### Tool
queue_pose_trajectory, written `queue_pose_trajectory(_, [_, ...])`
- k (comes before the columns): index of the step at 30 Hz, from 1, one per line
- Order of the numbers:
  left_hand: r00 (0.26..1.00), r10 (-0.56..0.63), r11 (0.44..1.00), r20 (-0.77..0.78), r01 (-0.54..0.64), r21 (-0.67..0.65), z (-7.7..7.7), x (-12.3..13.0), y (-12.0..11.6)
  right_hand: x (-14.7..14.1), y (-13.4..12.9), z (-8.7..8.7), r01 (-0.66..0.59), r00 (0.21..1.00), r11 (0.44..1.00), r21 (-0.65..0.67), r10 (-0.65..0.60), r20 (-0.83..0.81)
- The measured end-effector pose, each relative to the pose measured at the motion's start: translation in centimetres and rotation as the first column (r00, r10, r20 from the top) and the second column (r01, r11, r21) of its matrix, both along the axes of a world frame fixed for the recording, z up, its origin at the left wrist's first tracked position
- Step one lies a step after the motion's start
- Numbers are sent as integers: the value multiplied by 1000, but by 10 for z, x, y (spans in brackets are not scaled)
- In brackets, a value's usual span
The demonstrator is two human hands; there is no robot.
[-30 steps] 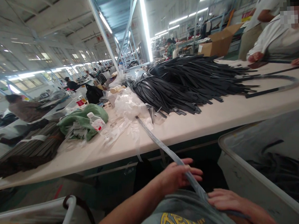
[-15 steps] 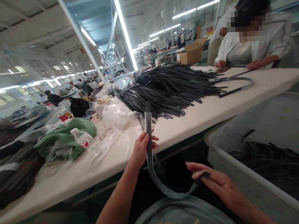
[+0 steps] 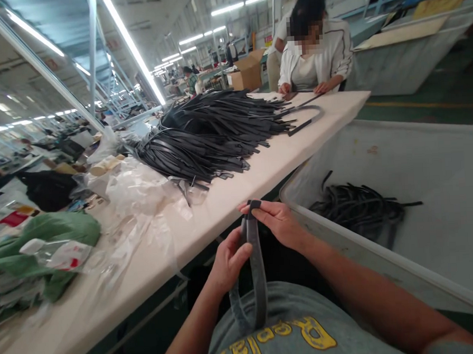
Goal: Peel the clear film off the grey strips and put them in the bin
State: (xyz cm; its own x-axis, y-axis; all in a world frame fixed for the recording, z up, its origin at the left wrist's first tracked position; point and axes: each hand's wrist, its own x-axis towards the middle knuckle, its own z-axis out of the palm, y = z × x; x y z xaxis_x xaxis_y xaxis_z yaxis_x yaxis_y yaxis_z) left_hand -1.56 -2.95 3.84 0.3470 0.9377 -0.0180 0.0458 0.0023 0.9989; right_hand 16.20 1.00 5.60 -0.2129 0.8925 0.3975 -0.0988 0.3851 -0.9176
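Observation:
A dark grey strap (image 3: 258, 271) hangs in a loop in front of my shirt, its two ends brought together at the top. My left hand (image 3: 229, 257) grips one side of it just below the ends. Pinched between the thumb and fingers of my right hand (image 3: 276, 220) is the strap's top end. Beyond my hands, a large pile of black straps (image 3: 218, 130) lies on the pale table (image 3: 237, 198). Another strap (image 3: 316, 108) lies curved near the table's far end.
A white bin (image 3: 431, 182) with black straps (image 3: 357, 207) stands at the right. A person (image 3: 313, 62) sits across the table. Plastic bags (image 3: 137, 187), a green cloth (image 3: 65, 228) and a bottle (image 3: 54, 252) are at left.
My right hand has moved up and left, bringing its strap end beside the other end. My left hand now holds the strap nearer its end. The view has turned right.

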Motion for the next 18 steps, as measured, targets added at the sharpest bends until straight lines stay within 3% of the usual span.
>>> queue_pose_trajectory(5, [989,113,992,-91,-106,71,2,22,0,-6,-18,2,43,999,999,-17,-44,-17])
queue_pose_trajectory(10, [960,71,985,-272,-24,171,-22,24,-22,14,-34,8,65,994,998,-3,-65,-83])
queue_pose_trajectory(15, [937,-48,993,-346,81,81,-50,24,-37,28,-39,-3,126,990,992,14,-125,-60])
queue_pose_trajectory(18, [923,-124,992,-364,123,-26,-69,10,-38,53,-28,-9,186,981,983,5,-185,-64])
